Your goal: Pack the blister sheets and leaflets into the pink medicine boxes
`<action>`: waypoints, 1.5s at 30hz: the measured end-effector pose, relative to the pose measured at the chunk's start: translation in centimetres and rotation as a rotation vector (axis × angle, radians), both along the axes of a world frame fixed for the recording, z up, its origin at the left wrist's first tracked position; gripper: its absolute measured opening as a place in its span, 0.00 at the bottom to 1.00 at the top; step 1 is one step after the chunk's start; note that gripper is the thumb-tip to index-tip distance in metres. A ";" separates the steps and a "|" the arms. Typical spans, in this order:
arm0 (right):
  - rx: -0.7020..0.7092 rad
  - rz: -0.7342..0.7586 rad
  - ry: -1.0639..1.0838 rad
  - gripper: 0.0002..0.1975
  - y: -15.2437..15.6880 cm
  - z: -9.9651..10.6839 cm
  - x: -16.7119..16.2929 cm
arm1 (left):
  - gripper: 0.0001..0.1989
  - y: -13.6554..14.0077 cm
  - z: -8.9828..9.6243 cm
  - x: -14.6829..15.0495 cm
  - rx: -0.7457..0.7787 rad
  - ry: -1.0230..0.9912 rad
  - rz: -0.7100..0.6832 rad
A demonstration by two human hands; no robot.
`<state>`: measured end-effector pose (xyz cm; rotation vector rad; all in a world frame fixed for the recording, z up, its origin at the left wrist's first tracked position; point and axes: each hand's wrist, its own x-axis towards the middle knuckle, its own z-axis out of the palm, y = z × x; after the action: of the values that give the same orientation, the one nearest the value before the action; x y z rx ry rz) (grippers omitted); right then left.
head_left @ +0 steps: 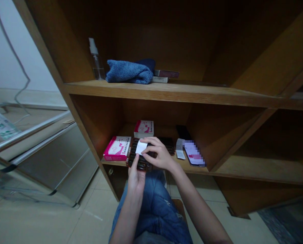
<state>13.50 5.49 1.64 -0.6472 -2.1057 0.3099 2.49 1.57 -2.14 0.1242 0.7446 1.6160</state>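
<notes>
My left hand [136, 177] grips the near edge of a tray of dark brown vials [143, 166], its thumb lying on top. The tray is held at the front edge of the lower shelf. Over the vials lies a small white paper slip [141, 147], pinched at its right side by my right hand [159, 153]. A pink and white box [117, 148] lies just left of the tray, and another such box [144, 128] stands behind it. More dark vials [169, 145] lie partly hidden behind my right hand.
Right of my hands lie a printed paper leaflet [180, 149] and a phone [195, 156] with a blurred screen. The upper shelf holds a spray bottle [96, 62], a blue towel [129, 72] and thin flat boxes [166, 73]. A metal-framed rack [59, 162] stands at the left.
</notes>
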 end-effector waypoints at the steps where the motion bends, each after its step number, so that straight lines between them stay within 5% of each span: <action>1: 0.000 0.004 -0.010 0.05 0.0 0.0 -0.1 | 0.14 0.0 0.0 0.0 0.000 0.003 0.001; 10: -0.002 0.054 -0.049 0.05 0.0 -0.2 -0.8 | 0.14 -0.2 0.2 0.0 -0.058 -0.007 0.055; 15: -0.079 0.121 0.098 0.07 0.5 0.6 -0.5 | 0.16 -0.2 0.4 -0.4 -0.040 -0.015 0.069; 19: -0.106 -0.085 0.253 0.10 3.8 0.5 0.6 | 0.15 0.3 0.6 -1.2 -0.031 -0.015 0.006; 23: -0.122 -0.304 -0.099 0.16 8.5 -0.9 1.8 | 0.14 1.9 1.0 -1.8 -0.037 -0.013 -0.200; 26: -0.151 -0.273 -0.241 0.22 10.5 -2.1 2.2 | 0.14 3.5 1.4 -2.0 -0.058 0.012 -0.296; 40: -0.174 -0.174 -0.478 0.30 11.1 -2.3 3.6 | 0.11 6.3 1.3 -3.5 -0.145 0.216 -0.426; 45: -0.128 -0.170 -0.370 0.29 11.4 -2.1 3.8 | 0.09 6.3 1.3 -3.6 -0.158 0.281 -0.444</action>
<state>17.29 16.91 -0.50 -1.0172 -2.3727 0.2448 -1.13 7.86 -0.86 0.3811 0.9799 1.1236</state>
